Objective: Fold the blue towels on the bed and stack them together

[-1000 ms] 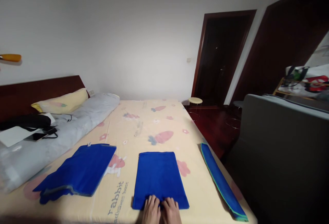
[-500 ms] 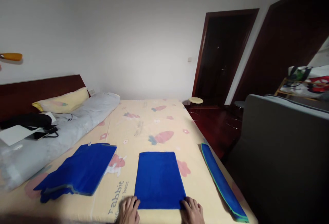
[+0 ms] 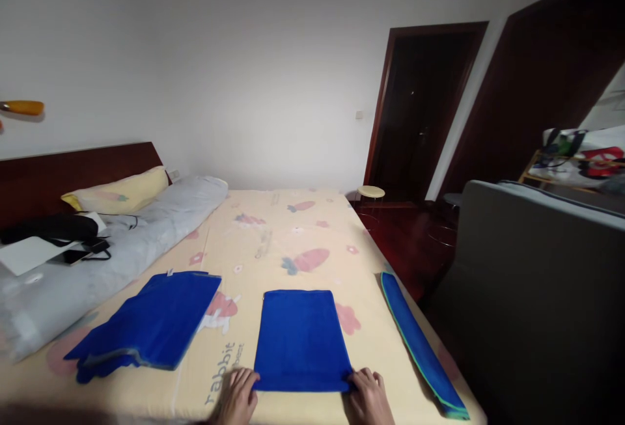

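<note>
The left hand (image 3: 237, 396) comes up from the bottom edge of the view, back upward, and rests on the bed (image 3: 273, 230) at the near left corner of the folded blue towel (image 3: 300, 340). Its fingers (image 3: 250, 378) are drawn together and bent, their tips meeting the towel's corner; whether they pinch the cloth or only press on it cannot be told. The right hand (image 3: 368, 399) mirrors this pose at the towel's near right corner, back upward, its fingers (image 3: 359, 378) touching the edge there, and again the grip itself is hidden.

The folded blue towel lies flat as a neat rectangle on the yellow printed sheet, its near edge spanning the gap between the two hands and its length running away from them.

Taking that towel as the landmark: far to its left, on a long grey rolled quilt (image 3: 97, 262), lie a white sheet of paper (image 3: 27, 254), a phone (image 3: 73, 256) and a dark bundle. Just left of the towel, apart from it, sits a looser stack of blue cloths (image 3: 151, 324) with ragged near edges. To its right, along the bed's edge, lies a long narrow blue towel with a green border (image 3: 420, 347). Further right stands a grey sofa back (image 3: 537, 269), and beyond the towel a small round stool (image 3: 370, 192) stands by the dark doorway.
</note>
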Motion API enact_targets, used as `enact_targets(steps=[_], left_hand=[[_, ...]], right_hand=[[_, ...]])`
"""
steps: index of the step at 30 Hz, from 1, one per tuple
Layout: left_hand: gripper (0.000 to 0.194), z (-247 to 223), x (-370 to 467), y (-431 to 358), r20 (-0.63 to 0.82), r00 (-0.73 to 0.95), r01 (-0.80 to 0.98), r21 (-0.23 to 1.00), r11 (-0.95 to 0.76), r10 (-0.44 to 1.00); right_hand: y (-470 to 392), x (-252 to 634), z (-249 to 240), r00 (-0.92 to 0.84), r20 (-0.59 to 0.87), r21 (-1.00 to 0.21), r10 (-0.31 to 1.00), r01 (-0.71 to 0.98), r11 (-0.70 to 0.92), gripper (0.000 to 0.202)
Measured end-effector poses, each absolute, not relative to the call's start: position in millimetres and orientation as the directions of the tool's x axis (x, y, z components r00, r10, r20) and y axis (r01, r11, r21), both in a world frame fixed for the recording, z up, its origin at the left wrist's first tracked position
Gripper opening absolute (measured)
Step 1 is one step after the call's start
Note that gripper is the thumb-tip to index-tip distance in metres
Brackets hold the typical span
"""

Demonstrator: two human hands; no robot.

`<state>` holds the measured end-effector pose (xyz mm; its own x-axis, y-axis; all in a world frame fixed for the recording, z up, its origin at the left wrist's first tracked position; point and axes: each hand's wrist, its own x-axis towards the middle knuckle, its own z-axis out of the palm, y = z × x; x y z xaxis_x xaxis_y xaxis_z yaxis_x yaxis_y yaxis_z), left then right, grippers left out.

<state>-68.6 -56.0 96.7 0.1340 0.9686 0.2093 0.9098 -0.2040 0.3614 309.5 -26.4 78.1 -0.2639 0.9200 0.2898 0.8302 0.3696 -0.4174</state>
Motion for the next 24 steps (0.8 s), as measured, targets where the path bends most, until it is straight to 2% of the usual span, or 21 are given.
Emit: enact_targets(steps=[4, 8, 12, 15, 19, 21, 24], left_hand=[[0.029, 108, -72, -59, 0.124, 0.088, 0.878, 0.458, -0.136, 0.988], [0.02, 111, -78, -53, 0.114, 0.044, 0.797, 0.596, -0.104, 0.992], [0.021, 102, -78, -41, 0.071, -0.055, 0.704, 0.71, -0.012, 0.996], [0.024, 94, -71, -35, 0.037, -0.111, 0.767, 0.639, 0.062, 0.993], [0.033, 91, -53, -36, 0.116, -0.212, 0.916, 0.369, 0.156, 0.97], [0.04, 92, -39, -38, 0.184, -0.235, 0.948, 0.258, 0.183, 0.955], [0.046, 87, -10, -42, 0.158, -0.096, 0.962, 0.267, 0.052, 0.983]], right_hand=[[-30, 311, 83, -0.185, 0.204, -0.537, 0.961, 0.8, 0.268, 0.016], [-26, 309, 82, -0.093, 0.134, -0.67, 0.987, 0.725, 0.16, 0.018], [-18, 306, 75, -0.044, 0.134, -0.698, 0.99, 0.705, 0.126, 0.025], [-15, 303, 63, 0.024, 0.187, -0.63, 0.982, 0.77, 0.101, 0.027], [-17, 301, 43, 0.056, 0.365, -0.469, 0.929, 0.873, 0.132, 0.026], [-20, 298, 37, 0.01, 0.449, -0.398, 0.893, 0.898, 0.19, 0.033], [-27, 283, 37, -0.201, 0.454, -0.323, 0.868, 0.871, 0.371, 0.041]])
